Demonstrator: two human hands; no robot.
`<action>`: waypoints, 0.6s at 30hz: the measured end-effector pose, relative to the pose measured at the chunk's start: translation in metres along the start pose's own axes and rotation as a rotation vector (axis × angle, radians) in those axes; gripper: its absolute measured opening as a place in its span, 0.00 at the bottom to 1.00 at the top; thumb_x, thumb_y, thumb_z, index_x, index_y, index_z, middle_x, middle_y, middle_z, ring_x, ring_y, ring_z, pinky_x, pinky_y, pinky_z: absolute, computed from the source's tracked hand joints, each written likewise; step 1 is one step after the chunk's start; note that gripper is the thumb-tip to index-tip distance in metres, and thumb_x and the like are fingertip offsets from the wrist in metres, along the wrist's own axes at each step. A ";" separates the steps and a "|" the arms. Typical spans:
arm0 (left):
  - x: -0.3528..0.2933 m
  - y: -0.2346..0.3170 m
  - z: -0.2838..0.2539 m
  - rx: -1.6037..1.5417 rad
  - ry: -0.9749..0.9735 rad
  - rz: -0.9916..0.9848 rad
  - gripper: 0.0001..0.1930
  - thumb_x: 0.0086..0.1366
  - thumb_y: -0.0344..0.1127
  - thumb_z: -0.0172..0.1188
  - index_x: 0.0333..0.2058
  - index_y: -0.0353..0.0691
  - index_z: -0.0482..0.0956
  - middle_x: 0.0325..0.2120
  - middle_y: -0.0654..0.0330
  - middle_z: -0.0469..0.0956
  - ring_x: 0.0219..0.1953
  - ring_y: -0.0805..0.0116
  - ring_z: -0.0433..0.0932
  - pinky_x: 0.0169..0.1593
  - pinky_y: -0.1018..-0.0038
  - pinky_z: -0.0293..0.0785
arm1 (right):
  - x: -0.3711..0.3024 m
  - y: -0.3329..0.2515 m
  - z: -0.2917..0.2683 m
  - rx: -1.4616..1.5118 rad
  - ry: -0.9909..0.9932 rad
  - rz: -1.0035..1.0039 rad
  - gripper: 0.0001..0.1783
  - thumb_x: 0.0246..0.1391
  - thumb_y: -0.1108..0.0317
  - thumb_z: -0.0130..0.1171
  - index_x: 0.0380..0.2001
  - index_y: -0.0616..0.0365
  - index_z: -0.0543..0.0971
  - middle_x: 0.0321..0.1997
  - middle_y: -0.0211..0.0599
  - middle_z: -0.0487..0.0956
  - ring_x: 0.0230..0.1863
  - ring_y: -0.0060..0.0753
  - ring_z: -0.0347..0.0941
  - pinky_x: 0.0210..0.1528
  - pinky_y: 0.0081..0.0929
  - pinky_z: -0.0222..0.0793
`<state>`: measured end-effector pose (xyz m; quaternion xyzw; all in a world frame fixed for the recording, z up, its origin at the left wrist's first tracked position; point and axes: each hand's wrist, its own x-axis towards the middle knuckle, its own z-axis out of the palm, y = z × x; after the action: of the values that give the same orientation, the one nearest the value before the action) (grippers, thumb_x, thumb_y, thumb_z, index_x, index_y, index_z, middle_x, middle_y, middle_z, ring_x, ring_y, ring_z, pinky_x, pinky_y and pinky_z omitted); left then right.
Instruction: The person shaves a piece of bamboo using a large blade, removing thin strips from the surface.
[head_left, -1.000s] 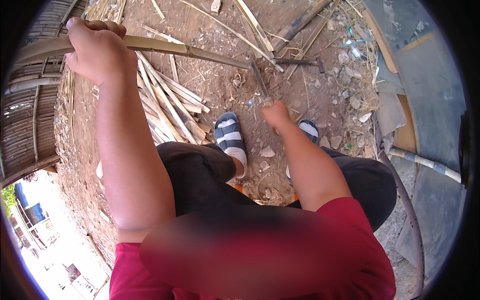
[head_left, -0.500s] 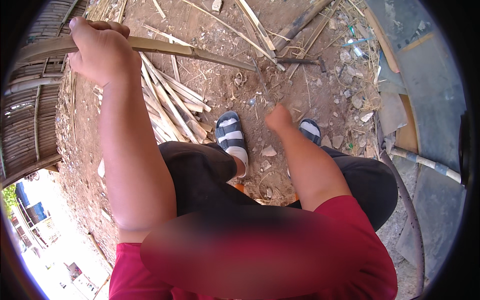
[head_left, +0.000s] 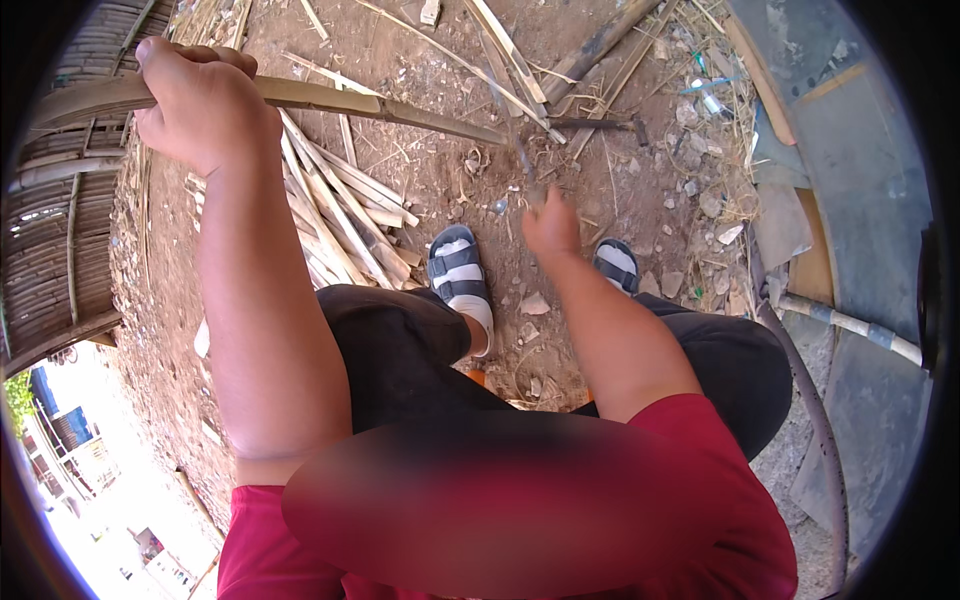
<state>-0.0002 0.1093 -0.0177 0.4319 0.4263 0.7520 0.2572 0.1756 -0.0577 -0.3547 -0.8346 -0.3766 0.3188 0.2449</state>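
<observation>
Head view: looked straight down the person's body to bare, littered ground.
Nearest: a red shirt (head_left: 700, 500) and dark trousers (head_left: 400, 350) filled the lower part of the picture; both forearms came up from the lower edge.
Feet: two grey strapped sandals, the left sandal (head_left: 458, 270) and the right sandal (head_left: 616, 265), stood on the dirt just beyond the knees.
Right hand: the right hand (head_left: 551, 225) was down low between the sandals, seen from the back, fingers curled inward. Whether it gripped anything I could not tell; a thin dark shape rose just above the knuckles, too blurred to name.
Left hand: the left hand (head_left: 200, 105) was raised at upper left, closed in a full fist around a long bamboo strip (head_left: 330, 98), fingers wrapped over the top.
Bamboo strip: it ran nearly level across the picture, from the left rim through the fist and on to the right, tapering to a tip above the right hand, near it but apart from it.
Ground beyond the feet: a pile of split bamboo slats (head_left: 340, 215) lay under the left arm, beside the left sandal.
Farther: loose sticks and splinters (head_left: 500, 45) were scattered across the dirt at the top.
Left edge: a woven bamboo wall (head_left: 60, 230).
Right edge: grey flat sheets (head_left: 860, 170) and a pale pipe (head_left: 850, 325) lying across them.
</observation>
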 end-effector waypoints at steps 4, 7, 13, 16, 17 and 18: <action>-0.004 -0.009 -0.003 -0.013 -0.034 -0.006 0.21 0.75 0.43 0.51 0.22 0.40 0.65 0.11 0.61 0.65 0.15 0.70 0.66 0.25 0.70 0.67 | -0.020 0.027 0.009 -0.151 -0.188 0.211 0.22 0.51 0.66 0.65 0.50 0.61 0.80 0.47 0.59 0.84 0.56 0.61 0.80 0.58 0.49 0.75; -0.014 0.002 0.007 0.001 -0.046 -0.010 0.21 0.75 0.43 0.51 0.21 0.41 0.65 0.11 0.62 0.65 0.14 0.71 0.66 0.24 0.70 0.67 | -0.009 0.038 0.006 0.073 -0.254 0.285 0.19 0.50 0.66 0.64 0.46 0.61 0.81 0.46 0.59 0.84 0.53 0.62 0.81 0.55 0.49 0.76; -0.008 -0.009 0.000 -0.020 -0.071 0.017 0.21 0.75 0.43 0.51 0.21 0.40 0.66 0.12 0.61 0.66 0.15 0.70 0.68 0.25 0.69 0.68 | -0.005 0.018 0.000 0.207 -0.020 0.086 0.20 0.49 0.63 0.65 0.45 0.61 0.81 0.41 0.58 0.85 0.47 0.62 0.82 0.50 0.49 0.76; -0.013 0.006 0.006 0.006 -0.058 0.009 0.21 0.76 0.43 0.51 0.22 0.40 0.65 0.13 0.63 0.65 0.16 0.70 0.66 0.26 0.69 0.67 | 0.012 -0.030 -0.022 0.326 0.062 0.015 0.21 0.49 0.61 0.66 0.45 0.60 0.81 0.42 0.58 0.85 0.47 0.62 0.82 0.50 0.49 0.76; -0.016 0.017 0.010 0.011 -0.056 0.004 0.21 0.77 0.42 0.50 0.23 0.41 0.64 0.15 0.64 0.64 0.16 0.71 0.64 0.26 0.69 0.65 | 0.019 -0.043 -0.025 0.357 0.078 -0.012 0.21 0.49 0.61 0.66 0.45 0.61 0.81 0.42 0.58 0.84 0.47 0.62 0.81 0.51 0.49 0.75; -0.017 0.024 0.011 0.016 -0.054 -0.002 0.20 0.78 0.42 0.50 0.24 0.41 0.63 0.16 0.65 0.63 0.17 0.72 0.61 0.27 0.69 0.64 | 0.025 -0.053 -0.028 0.389 0.094 -0.039 0.22 0.48 0.61 0.66 0.45 0.61 0.81 0.43 0.58 0.84 0.47 0.62 0.81 0.51 0.49 0.75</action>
<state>0.0176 0.0888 -0.0014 0.4537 0.4257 0.7365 0.2657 0.1833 -0.0115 -0.3097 -0.7782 -0.3120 0.3414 0.4249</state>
